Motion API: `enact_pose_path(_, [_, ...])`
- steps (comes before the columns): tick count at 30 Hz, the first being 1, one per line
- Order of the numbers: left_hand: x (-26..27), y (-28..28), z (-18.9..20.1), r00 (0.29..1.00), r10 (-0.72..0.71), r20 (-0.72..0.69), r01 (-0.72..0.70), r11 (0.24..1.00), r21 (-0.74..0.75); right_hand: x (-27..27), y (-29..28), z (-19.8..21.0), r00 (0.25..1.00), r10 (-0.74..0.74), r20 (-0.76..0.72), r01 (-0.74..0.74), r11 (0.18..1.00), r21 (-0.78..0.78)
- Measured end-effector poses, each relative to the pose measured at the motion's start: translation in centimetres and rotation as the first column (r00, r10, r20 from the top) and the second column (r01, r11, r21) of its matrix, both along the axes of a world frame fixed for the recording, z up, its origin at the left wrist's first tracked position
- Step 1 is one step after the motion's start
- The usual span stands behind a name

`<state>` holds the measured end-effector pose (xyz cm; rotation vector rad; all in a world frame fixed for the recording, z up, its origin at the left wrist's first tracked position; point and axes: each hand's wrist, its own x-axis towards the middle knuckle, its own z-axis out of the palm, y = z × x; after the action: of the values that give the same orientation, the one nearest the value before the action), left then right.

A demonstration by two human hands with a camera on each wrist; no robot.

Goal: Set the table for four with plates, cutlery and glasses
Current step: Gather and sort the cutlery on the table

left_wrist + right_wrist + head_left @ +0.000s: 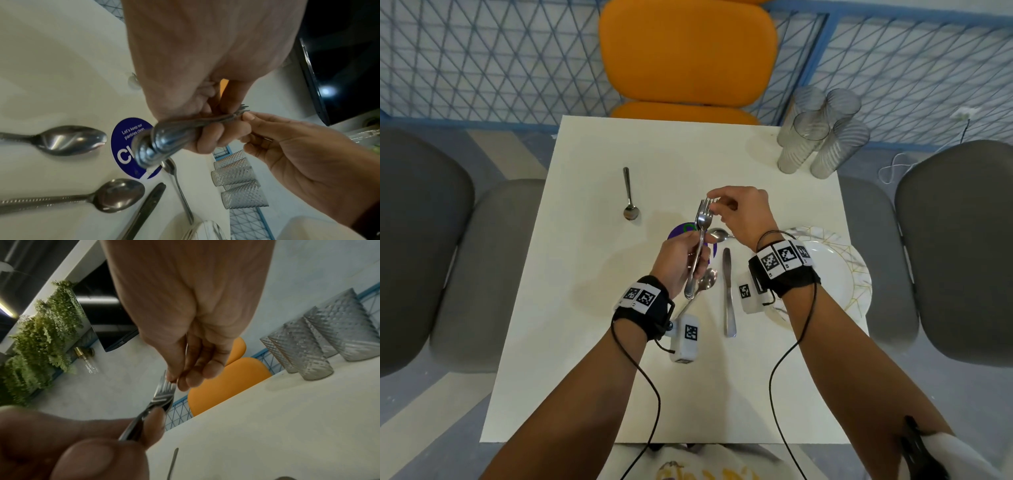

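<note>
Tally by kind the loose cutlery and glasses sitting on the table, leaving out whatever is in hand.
Spoons: 4
Knives: 1
Glasses: 4
Total: 9
Not counted: the forks bunched in the left hand and the plate stack, whose numbers cannot be read.

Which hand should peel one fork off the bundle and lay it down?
Right, probably. The right hand already pinches the tines at the top of the forks, while the left hand has its grip wrapped round the handles, steadying the bundle above the table.
</note>
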<state>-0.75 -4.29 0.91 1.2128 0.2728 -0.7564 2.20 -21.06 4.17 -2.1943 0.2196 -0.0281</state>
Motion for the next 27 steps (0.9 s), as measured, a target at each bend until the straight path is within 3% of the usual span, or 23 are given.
enact_pose_path(9, [-0.8, -0.6, -0.4, 0.998, 0.038, -0.049, -0.037, 0.999, 0.019, -0.7, -0.3, -0.1, 0.995, 0.078, -0.07, -0.081, 0.996, -0.047])
enact_pose_path(17, [-1.1, -0.3, -0.7, 0.999, -0.018, -0.04, 0.019, 0.999, 0.043, -1.3, -0.2, -0.3, 0.995, 0.035, -0.091, -0.024, 0.993, 0.115])
enact_pose_path(27, [-1.4, -0.5, -0.6, 0.994, -0.033, -0.101, 0.03, 0.999, -0.034, -1.3, -0.6, -0.5, 0.986, 0.121, -0.113, -0.115, 0.991, 0.062])
